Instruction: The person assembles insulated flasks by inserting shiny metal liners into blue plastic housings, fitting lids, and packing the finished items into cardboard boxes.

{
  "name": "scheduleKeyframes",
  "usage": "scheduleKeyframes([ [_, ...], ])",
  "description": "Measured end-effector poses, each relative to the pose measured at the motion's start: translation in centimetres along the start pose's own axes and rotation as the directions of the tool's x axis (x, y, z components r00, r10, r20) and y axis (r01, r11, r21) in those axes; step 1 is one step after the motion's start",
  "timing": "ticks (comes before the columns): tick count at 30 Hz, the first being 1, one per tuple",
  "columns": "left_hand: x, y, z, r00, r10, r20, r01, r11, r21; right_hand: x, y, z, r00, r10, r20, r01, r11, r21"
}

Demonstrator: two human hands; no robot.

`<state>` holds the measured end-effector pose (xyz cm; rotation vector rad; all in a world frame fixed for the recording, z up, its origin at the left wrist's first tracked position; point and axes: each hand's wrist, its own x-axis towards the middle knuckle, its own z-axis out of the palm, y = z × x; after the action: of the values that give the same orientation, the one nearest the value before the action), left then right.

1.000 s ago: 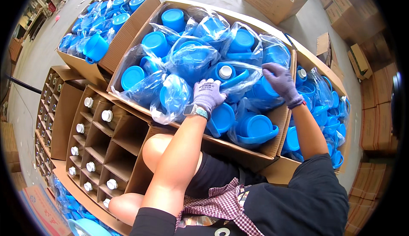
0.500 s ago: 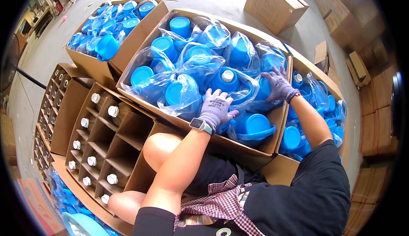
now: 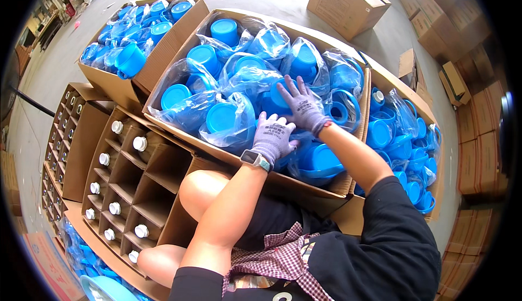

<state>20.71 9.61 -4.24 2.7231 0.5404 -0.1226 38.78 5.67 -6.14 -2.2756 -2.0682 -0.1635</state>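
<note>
1. Apparently the step in hand is handling the blue container [image 3: 273, 101], which lies just ahead of the left hand [image 3: 273, 138] and under the fingertips of the right hand [image 3: 304, 110].
2. The right hand is spread, palm down, across the container's right side; whether its fingertips press or only rest, I cannot tell. The left hand's fingers are fanned a little, thumb apart; what lies under them is hidden.
3. To do this well, I'd close the fingers on the rigid wall or a handle rather than on loose film, which probably slips, and use the left hand to steady the neighbours.
4. Left of both hands, clear, crinkled film [image 3: 236, 88] wraps smooth, glossy blue shapes, mostly round with flat ends.
5. Right of the right hand sits a blue piece with a round opening [image 3: 338, 101]; right of the left hand and nearer the body, a blue tub [image 3: 325, 158] has a band-like handle.
6. All these fill a stiff brown carton [image 3: 356, 149] around the hands. Left of the left hand, a divided cardboard box [image 3: 155, 206] holds bottles with ridged white caps [image 3: 140, 143].
</note>
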Motion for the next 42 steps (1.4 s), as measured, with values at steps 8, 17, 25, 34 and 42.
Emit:
scheduleKeyframes([
  [8,-0.4,0.6,-0.6,0.982,0.190,0.009,-0.184,0.938,0.294,-3.5,7.7,-6.0,0.905,0.360,-0.226,-0.284,0.908,0.310],
  [17,1.6,-1.1,0.0,0.790,-0.362,-0.495,0.384,0.921,-0.061,-14.7,9.1,-1.9,0.880,0.475,0.016,-0.475,0.880,-0.002],
  [25,-6.2,-5.9,-2.9,0.512,-0.415,-0.752,0.119,0.902,-0.416,-11.2,5.3,-12.6,0.884,0.413,-0.221,-0.220,0.783,0.582],
  [34,-17.6,5.2,-6.8,0.680,-0.098,-0.726,-0.297,0.869,-0.396,-12.7,-8.4,-38.2,0.857,0.014,-0.515,0.514,0.032,0.857],
  [42,-37.2,4.2,-3.6,0.377,-0.687,-0.621,-0.755,0.160,-0.636,-13.8,-25.2,-42.9,0.777,-0.425,-0.465,0.261,-0.456,0.851],
])
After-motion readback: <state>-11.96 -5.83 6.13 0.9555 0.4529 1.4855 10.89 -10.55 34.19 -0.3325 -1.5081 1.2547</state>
